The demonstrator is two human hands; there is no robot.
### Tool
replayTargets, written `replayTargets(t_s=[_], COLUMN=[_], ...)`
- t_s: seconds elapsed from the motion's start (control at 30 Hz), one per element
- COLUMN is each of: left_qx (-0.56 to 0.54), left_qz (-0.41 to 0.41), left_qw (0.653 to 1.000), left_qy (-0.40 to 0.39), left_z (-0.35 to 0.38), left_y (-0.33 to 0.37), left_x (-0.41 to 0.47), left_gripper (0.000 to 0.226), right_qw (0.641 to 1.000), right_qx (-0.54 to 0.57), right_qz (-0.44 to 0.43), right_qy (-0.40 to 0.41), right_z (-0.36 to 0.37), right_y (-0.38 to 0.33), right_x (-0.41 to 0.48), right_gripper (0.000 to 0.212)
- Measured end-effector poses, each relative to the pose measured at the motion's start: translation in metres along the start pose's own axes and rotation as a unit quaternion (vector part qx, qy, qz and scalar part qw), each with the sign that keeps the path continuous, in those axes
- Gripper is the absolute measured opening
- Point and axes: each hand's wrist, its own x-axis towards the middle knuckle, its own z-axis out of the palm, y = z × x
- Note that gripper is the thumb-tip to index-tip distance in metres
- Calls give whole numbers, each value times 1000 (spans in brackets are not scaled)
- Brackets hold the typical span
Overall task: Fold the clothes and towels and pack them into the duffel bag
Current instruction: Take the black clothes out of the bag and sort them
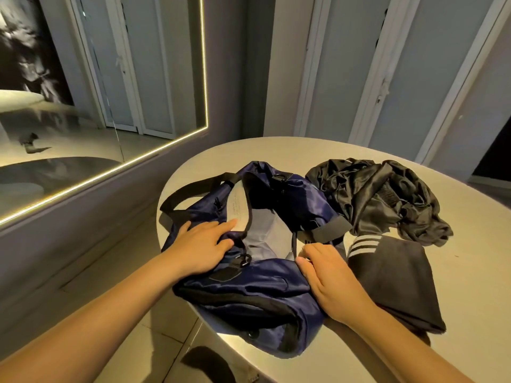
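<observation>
At the table [470, 258] edge, my left hand [201, 244] presses spread on the bag [249, 286], my right hand [329, 272] grips its other rim; it overhangs, so I judge a tug may drag it off.

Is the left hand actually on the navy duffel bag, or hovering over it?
Touching. The head view shows the left hand lying flat on the shiny navy fabric duffel bag, with its straight fingers pressing the rim of the open mouth.

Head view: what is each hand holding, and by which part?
Left hand presses flat on the left rim of the bag, no grip. Right hand seems to grip the opening's near-right edge, curled over it.
</observation>
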Motion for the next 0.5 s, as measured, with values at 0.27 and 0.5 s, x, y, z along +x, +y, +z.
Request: replayTargets(t_s=[0.27, 0.5], left_qx=[-21, -35], left_qz=[-29, 82], left_qw=[994, 994], left_qy=[106, -62], left_z=[-14, 3], left_y=[-23, 4], left_x=[1, -15], left_gripper=[68, 110], right_qw=[999, 999], right_qx=[-40, -43], right_qz=[-10, -17], right_qy=[-5, -19], right_z=[24, 12], right_y=[-10, -1], right_x=[54, 51], right_gripper=[50, 45])
